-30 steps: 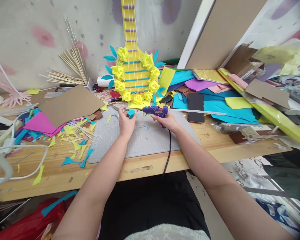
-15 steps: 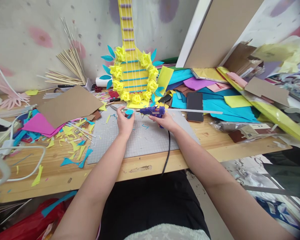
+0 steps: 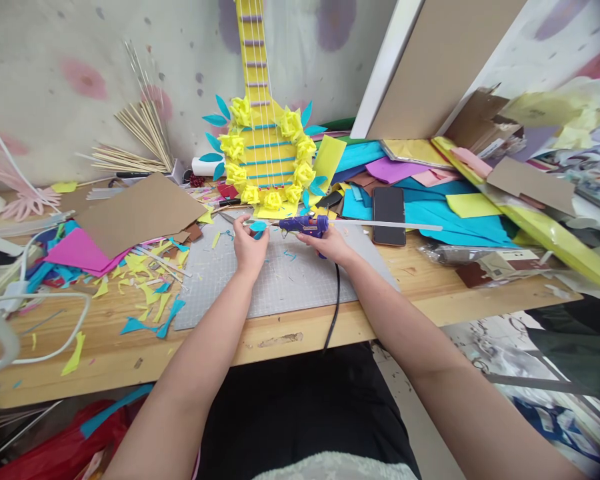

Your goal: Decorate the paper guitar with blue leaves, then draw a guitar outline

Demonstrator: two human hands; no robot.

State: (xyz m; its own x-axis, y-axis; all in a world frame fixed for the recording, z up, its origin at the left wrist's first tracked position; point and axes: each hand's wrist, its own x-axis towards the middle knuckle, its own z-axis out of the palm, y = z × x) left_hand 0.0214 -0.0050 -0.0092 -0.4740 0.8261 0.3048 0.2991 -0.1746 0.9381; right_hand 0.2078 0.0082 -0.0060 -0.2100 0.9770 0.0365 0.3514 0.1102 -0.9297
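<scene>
— So, pinches what with the left hand (image 3: 249, 250)?
— Holds a small blue piece (image 3: 258, 228) between thumb and fingertips, above the grey mat (image 3: 285, 287).
— And with the right hand (image 3: 330, 244)?
— Wraps fingers around the purple glue gun (image 3: 307, 227), aims its nozzle (image 3: 275, 225) left toward the piece.
— Touches it?
— Cannot tell from so small a gap; sits just beside the nozzle, long axis seemingly sideways.

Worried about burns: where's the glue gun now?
In the head view, the purple glue gun is in the right hand, over the grey mat near the centre, pointing left toward the blue piece in the left hand.
</scene>
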